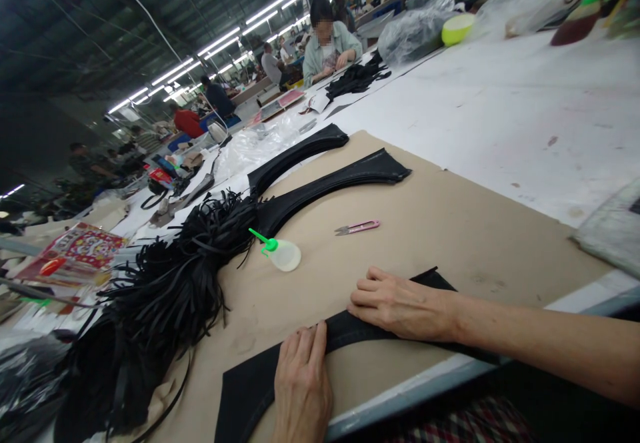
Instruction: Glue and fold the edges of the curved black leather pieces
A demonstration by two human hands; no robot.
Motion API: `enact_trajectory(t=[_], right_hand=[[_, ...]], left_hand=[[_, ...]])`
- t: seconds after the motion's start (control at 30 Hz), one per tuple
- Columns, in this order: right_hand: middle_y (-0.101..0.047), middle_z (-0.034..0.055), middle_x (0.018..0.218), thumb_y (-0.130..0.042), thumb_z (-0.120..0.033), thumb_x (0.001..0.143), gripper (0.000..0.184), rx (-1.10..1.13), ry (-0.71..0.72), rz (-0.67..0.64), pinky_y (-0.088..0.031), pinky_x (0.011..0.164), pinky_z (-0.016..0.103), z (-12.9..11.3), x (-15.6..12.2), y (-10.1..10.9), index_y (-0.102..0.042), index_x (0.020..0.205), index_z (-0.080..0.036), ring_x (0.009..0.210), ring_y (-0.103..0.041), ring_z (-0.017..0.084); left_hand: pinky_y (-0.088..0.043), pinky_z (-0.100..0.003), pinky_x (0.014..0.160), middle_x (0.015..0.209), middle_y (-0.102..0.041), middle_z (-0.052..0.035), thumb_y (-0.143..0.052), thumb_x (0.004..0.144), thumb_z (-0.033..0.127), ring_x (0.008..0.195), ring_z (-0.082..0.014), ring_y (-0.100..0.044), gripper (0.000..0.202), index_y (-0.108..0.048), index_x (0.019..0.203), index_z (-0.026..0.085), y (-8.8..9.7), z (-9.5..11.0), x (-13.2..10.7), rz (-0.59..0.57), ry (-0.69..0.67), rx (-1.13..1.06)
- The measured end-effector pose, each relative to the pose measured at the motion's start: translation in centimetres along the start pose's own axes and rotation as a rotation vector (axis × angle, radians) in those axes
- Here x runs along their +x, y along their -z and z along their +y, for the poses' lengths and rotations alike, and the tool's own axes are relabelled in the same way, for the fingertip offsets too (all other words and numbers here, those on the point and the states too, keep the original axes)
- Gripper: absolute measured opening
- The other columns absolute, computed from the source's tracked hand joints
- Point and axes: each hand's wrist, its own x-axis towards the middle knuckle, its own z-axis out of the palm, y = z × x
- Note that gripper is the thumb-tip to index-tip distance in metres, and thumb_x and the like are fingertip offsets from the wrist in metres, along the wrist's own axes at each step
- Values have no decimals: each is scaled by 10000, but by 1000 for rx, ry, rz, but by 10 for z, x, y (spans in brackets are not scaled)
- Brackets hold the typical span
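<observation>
My left hand (301,381) lies flat, fingers together, pressing down on a curved black leather piece (250,389) at the near edge of the tan board (450,229). My right hand (400,306) rests flat on the same piece further right, fingers stretched out toward the left. Neither hand grips anything. A small glue bottle with a green nozzle (280,251) lies just beyond my hands. Pink thread snips (357,227) lie on the board to its right.
A heap of thin black strips (175,283) sits at left. Two more curved black pieces (330,186) lie further back. A white table (500,103) stretches beyond, with plastic bags (415,29). A seated person (327,43) works at its far end.
</observation>
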Motion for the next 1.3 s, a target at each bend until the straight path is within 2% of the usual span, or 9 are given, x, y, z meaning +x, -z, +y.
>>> enact_trajectory(t=[0.1,0.2,0.33,0.43,0.6,0.73,0.97,1.13,1.3], right_hand=[[-569,37,891,-471,-157,988,161,-17,6,-4,-299,711,370,0,1,1,-588,1094,-131,818,-466,186],[-563,32,877,-479,-167,989,157,-33,13,-5,-295,705,372,0,1,3,-588,1097,-128,806,-460,187],[-561,32,881,-482,-171,989,152,-56,13,-9,-297,701,375,0,-1,4,-587,1089,-124,805,-455,187],[-559,31,875,-484,-172,988,142,-77,15,-1,-297,691,377,-1,-2,4,-589,1072,-126,798,-451,186],[-553,32,856,-466,-165,994,133,-114,11,1,-299,684,372,-4,0,6,-590,963,-129,782,-446,180],[-549,32,841,-441,-173,1004,164,-108,21,13,-312,708,366,-2,-2,9,-584,938,-127,782,-452,179],[-543,31,815,-396,-142,1006,221,-67,-7,71,-321,751,342,16,-28,10,-592,905,-136,763,-446,172],[-565,46,859,-370,-146,1016,233,-35,-14,65,-330,776,345,22,-45,13,-602,1032,-126,797,-473,179],[-586,55,904,-361,-148,1015,249,-2,-51,8,-336,806,356,20,-49,17,-580,1130,-123,838,-496,183]], left_hand=[[-449,-358,815,938,-595,-70,-355,871,17,866,-202,-532,567,-438,1402,199,2,0,5,-53,-22,42],[-451,-369,797,916,-574,-65,-374,845,4,862,-211,-520,578,-487,1368,222,2,0,7,-65,-36,74],[-448,-405,877,1144,-555,-97,-390,818,-21,1030,-244,-520,565,-574,1274,256,3,3,9,-3,14,67],[-431,-424,957,1249,-529,-107,-398,822,-17,1134,-261,-490,525,-578,1253,222,0,14,15,51,76,27],[-461,-382,929,1156,-591,-118,-365,827,-19,1051,-233,-534,527,-495,1317,127,-13,37,22,32,93,-88],[-475,-346,894,1108,-610,-96,-383,824,-18,1009,-220,-551,536,-485,1330,125,-22,40,19,-20,88,-38],[-431,-397,937,1181,-593,-80,-397,831,-6,1051,-234,-525,569,-490,1356,193,-24,42,18,-2,80,-32],[-442,-403,915,1108,-615,-76,-451,830,35,1037,-241,-535,527,-540,1317,214,-21,43,21,-9,88,-28],[-437,-400,935,1244,-582,-89,-448,818,24,1140,-257,-504,492,-585,1255,205,-21,43,25,39,70,5]])
